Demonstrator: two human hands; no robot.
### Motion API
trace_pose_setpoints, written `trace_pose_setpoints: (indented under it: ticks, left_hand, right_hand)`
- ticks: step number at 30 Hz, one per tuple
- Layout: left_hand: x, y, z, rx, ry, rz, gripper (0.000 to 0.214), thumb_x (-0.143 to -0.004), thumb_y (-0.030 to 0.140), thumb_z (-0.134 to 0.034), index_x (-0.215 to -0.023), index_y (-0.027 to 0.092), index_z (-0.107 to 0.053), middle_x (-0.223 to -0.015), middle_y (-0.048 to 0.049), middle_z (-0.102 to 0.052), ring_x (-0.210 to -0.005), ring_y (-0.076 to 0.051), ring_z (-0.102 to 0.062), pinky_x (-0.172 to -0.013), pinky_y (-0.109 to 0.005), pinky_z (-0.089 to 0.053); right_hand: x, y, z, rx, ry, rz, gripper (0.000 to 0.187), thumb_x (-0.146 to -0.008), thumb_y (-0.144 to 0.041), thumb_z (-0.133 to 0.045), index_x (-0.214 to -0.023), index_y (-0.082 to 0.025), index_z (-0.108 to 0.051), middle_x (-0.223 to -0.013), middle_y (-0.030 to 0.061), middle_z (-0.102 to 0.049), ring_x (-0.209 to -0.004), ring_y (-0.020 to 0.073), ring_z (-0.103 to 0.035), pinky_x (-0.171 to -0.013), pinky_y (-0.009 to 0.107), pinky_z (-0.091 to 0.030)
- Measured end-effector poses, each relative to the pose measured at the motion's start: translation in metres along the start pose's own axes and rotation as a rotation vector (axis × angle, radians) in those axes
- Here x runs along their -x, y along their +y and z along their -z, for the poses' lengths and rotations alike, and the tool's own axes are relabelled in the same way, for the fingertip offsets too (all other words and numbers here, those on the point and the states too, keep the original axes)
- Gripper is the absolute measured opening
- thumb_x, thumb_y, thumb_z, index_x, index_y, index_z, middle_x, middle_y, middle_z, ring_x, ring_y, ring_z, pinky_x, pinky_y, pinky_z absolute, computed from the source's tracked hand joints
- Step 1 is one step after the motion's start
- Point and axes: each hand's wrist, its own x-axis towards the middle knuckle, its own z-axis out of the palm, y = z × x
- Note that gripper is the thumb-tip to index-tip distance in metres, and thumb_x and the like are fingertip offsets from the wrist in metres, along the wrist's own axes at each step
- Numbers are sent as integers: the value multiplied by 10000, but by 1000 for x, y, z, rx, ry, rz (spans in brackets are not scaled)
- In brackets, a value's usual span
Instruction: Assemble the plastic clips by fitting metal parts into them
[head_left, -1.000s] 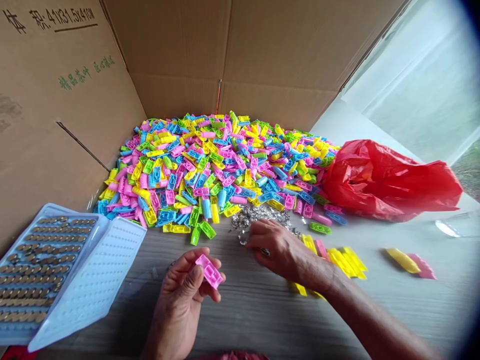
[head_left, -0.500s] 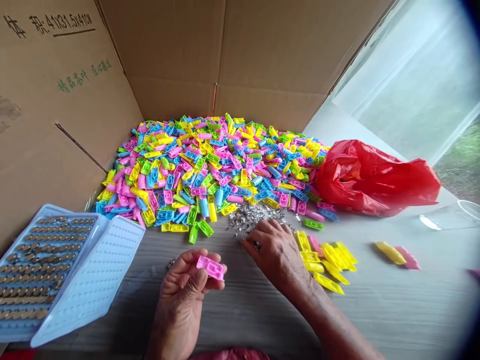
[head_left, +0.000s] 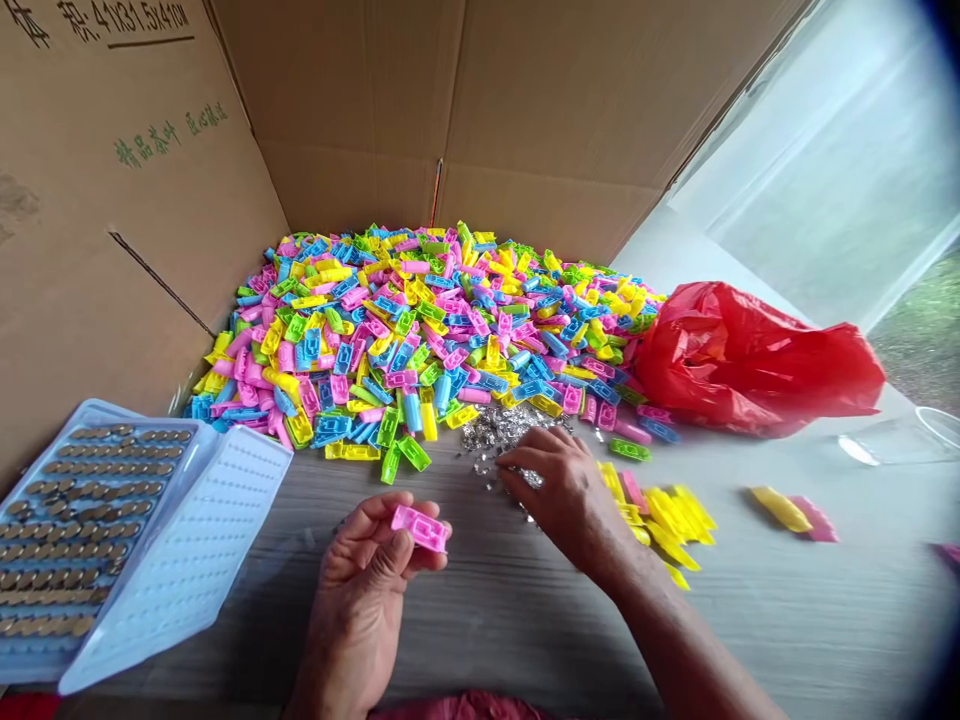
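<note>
My left hand is closed round a small pink plastic casing, held between thumb and fingers with its hollow, ribbed side facing up. My right hand is lowered over a heap of tiny silvery metal pieces on the tabletop. Its thumb and forefinger tips come together at the heap's near edge; whatever lies between them is too small to make out. Right beside this hand is a cluster of yellow plastic casings with a pink one among them.
A large pile of pink, blue, yellow and green casings rests against cardboard walls. At left stands a blue tray with rows of round metal discs. A red plastic bag and a clear cup are at right.
My right hand has shifted slightly, and its thumb and forefinger now meet among the metal pieces, uncovering more of them. The pink casing stays in my left hand.
</note>
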Motion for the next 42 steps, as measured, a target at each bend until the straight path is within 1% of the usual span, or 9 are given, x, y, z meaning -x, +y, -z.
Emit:
trace_pose_setpoints:
  ticks: [5,9,12,14,16,21,25,32,42]
  left_hand:
    - [-1,0,-1,8,-9,18,229,-615,244,-845,-809,175,-745,-805,-72,-785,-694,-183,-713,-584,-226,-567]
    - [0,2,-2,25,-39,19,210,-629,243,-837,-812,190,-748,-842,-67,-789,-743,-197,-726,-628,-229,-572]
    - [1,2,-3,25,-85,-14,199,-652,252,-824,-833,211,-753,-877,-60,-790,-781,-193,-723,-669,-233,-570]
    - [2,2,-3,5,-99,-48,189,-662,250,-818,-837,220,-755,-881,-55,-792,-800,-183,-719,-699,-228,-564]
    - [4,1,-3,-35,-102,-86,177,-676,248,-809,-844,229,-755,-889,-48,-793,-820,-175,-716,-736,-222,-554]
    - [6,-3,-2,-149,-146,-172,166,-732,258,-764,-898,254,-756,-898,-33,-796,-820,-159,-720,-763,-204,-544]
    - [7,-6,-2,-210,-149,-186,173,-758,252,-741,-930,268,-755,-914,-28,-794,-821,-162,-721,-738,-204,-553]
    - [9,-6,-4,-246,-114,-205,165,-756,266,-742,-921,270,-754,-895,-15,-797,-797,-144,-722,-734,-178,-550]
    - [6,-7,3,-312,-153,-239,185,-811,234,-689,-978,302,-730,-963,22,-786,-891,-130,-707,-834,-180,-524]
  right_hand:
    - [-8,-1,-5,-73,-42,58,115,-804,-156,-664,-726,-218,-721,-709,36,-627,-736,215,-523,-680,348,-370]
    - [0,-9,6,-205,-9,77,134,-868,-188,-584,-791,-199,-693,-788,44,-615,-749,190,-551,-691,328,-431]
    - [15,-27,21,-469,12,72,117,-904,-244,-544,-870,-227,-655,-880,32,-587,-781,155,-580,-667,263,-469]
    - [24,-40,28,-673,-12,69,109,-911,-245,-538,-855,-244,-632,-853,15,-564,-795,146,-582,-677,240,-475]
    - [30,-48,31,-774,-33,68,116,-919,-242,-531,-838,-239,-614,-825,11,-552,-790,143,-575,-686,237,-475]
    - [29,-51,29,-742,-83,157,103,-937,-192,-500,-887,-208,-589,-825,19,-548,-774,133,-550,-678,234,-460]
    - [27,-49,30,-671,-101,223,133,-953,-170,-461,-880,-184,-572,-808,23,-546,-769,132,-531,-674,231,-444]
    - [26,-50,29,-588,-144,210,178,-975,-190,-413,-848,-183,-538,-796,22,-545,-727,140,-519,-654,255,-427]
    - [25,-53,26,-664,-72,211,149,-945,-136,-460,-834,-185,-546,-764,11,-532,-713,131,-520,-635,232,-428]
